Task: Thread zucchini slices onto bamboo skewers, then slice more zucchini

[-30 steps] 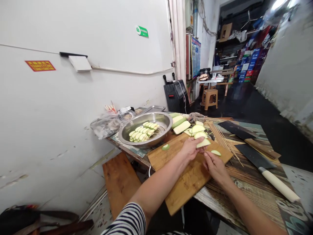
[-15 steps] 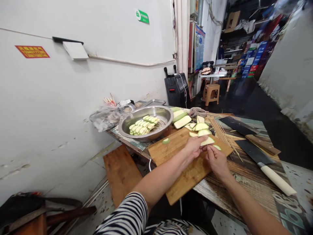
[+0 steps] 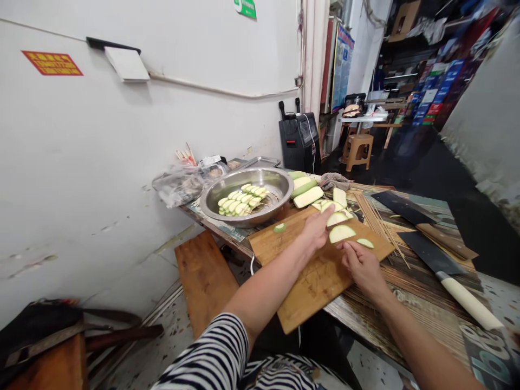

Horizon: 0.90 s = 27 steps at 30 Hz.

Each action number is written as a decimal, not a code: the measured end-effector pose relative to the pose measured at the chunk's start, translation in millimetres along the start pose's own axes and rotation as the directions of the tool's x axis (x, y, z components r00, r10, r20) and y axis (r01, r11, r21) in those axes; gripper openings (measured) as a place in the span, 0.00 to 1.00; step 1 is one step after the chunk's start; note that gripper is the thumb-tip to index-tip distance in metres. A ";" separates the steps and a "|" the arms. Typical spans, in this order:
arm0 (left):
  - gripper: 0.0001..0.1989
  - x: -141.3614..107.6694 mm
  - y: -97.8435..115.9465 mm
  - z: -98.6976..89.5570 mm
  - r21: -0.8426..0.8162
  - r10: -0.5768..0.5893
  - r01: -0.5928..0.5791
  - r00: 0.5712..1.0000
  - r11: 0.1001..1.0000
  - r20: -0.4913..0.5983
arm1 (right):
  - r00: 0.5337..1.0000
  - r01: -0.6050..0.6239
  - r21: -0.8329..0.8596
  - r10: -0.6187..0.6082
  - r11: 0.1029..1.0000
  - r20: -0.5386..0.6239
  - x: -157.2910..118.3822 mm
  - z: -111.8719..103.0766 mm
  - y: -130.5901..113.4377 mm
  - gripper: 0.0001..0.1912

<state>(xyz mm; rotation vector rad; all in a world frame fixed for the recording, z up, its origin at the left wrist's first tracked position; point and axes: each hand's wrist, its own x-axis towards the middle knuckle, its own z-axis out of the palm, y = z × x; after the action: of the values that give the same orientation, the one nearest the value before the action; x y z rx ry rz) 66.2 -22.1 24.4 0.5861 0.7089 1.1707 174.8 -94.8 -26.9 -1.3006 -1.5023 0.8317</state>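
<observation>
A cut zucchini slice (image 3: 342, 233), pale with a green rim, is above the wooden cutting board (image 3: 312, 281), just ahead of my right hand (image 3: 361, 264). The right fingers are pinched under it on a thin skewer, mostly hidden by the fingers. My left hand (image 3: 317, 228) reaches forward, fingers stretched out, touching the pile of slices (image 3: 336, 218) at the board's far edge. A single slice (image 3: 365, 243) lies beyond my right hand, and an end piece (image 3: 279, 228) rests on the board's left.
A steel basin (image 3: 247, 219) holds several skewered zucchini slices. Zucchini halves (image 3: 307, 197) lie behind the board. Loose bamboo skewers (image 3: 379, 227) and two cleavers, one dark-handled (image 3: 402, 206), one pale-handled (image 3: 430, 252), are on the right. A plastic bag (image 3: 179, 187) sits at the left.
My left hand has let go of the slice at my right hand and moved forward to the pile. The slice stays by my right fingers. The view has shifted slightly.
</observation>
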 end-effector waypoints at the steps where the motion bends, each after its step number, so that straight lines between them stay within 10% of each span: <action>1: 0.09 0.3 1.6 0.4 0.001 -0.018 0.018 1.000 1.000 -0.007 | 1.000 -0.002 0.005 0.001 1.000 0.013 -0.4 1.0 0.3 0.19; 27: 0.03 0.7 -16.4 1.1 -0.010 -0.030 0.030 0.999 1.000 -0.016 | 1.000 -0.015 -0.008 0.015 1.000 0.001 -1.5 3.7 -2.9 0.18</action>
<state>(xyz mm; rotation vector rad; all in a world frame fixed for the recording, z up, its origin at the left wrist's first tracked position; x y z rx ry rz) 77.2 -26.2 12.9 0.5570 0.7228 1.1515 170.4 -96.5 -25.8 -1.3196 -1.4997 0.8367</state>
